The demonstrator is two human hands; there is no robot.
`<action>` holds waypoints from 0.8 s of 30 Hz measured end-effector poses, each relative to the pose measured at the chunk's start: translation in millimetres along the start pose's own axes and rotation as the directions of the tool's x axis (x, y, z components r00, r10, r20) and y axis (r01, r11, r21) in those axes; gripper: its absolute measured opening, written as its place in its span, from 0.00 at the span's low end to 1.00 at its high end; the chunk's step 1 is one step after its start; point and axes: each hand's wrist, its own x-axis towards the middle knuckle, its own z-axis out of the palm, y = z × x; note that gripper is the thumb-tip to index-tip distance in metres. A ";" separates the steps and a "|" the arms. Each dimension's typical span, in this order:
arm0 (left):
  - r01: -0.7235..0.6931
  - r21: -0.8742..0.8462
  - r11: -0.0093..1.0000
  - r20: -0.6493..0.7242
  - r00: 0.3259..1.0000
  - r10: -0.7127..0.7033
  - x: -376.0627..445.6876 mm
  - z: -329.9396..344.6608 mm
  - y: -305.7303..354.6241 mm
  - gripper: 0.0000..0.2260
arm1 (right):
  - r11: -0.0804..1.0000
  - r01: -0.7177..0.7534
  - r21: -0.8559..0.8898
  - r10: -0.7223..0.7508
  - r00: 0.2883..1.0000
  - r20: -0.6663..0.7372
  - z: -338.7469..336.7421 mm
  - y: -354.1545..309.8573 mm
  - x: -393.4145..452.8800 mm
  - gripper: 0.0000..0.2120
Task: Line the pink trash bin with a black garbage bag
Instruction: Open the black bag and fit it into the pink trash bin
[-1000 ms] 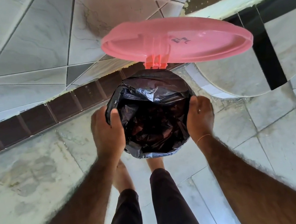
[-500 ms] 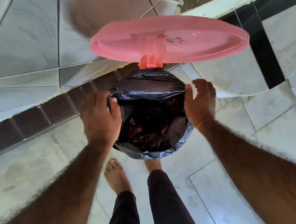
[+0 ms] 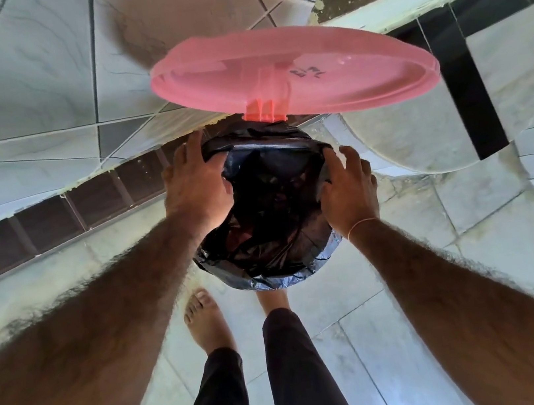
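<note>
The pink trash bin stands on the floor with its round lid tipped up on its hinge at the far side. A black garbage bag fills the bin's mouth and is folded over the rim, hiding the bin's body. My left hand lies on the far-left part of the rim, fingers stretched toward the hinge and thumb on the bag's edge. My right hand presses on the right side of the rim with spread fingers, thumb touching the bag.
The bin sits against a tiled wall with a dark brown skirting strip. A rounded white and black tiled structure stands to the right. My bare foot and dark trouser legs are just in front of the bin.
Both hands have slid along the rim toward the far side by the hinge. Their fingers have straightened from gripping the sides. The bag's edge sits lower over the rim.
</note>
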 end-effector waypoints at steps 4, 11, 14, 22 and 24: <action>0.142 -0.413 0.900 -0.022 0.986 -0.166 -0.9 0.7 -3.8 0.17 | 0.986 -0.056 0.156 0.065 0.996 -0.054 -8.1 0.2 5.1 0.26; -0.263 0.064 0.963 -0.132 0.954 0.270 -48.5 19.5 3.3 0.25 | 0.896 0.349 -0.274 -0.375 0.926 -0.047 3.7 -7.0 -31.4 0.29; -0.161 0.123 0.979 -0.004 0.987 0.163 -60.9 34.9 -9.9 0.37 | 0.977 0.164 -0.138 -0.157 0.986 0.061 12.8 0.9 -40.0 0.41; -0.143 -0.031 0.989 -0.062 0.988 0.141 -58.9 30.1 -14.4 0.33 | 0.900 -0.167 0.404 0.135 0.985 0.108 6.5 0.6 -28.4 0.33; -0.146 -0.051 0.988 -0.122 0.983 0.139 -61.6 28.6 -15.6 0.28 | 0.884 -0.202 0.422 0.167 0.979 0.121 2.1 1.6 -24.0 0.32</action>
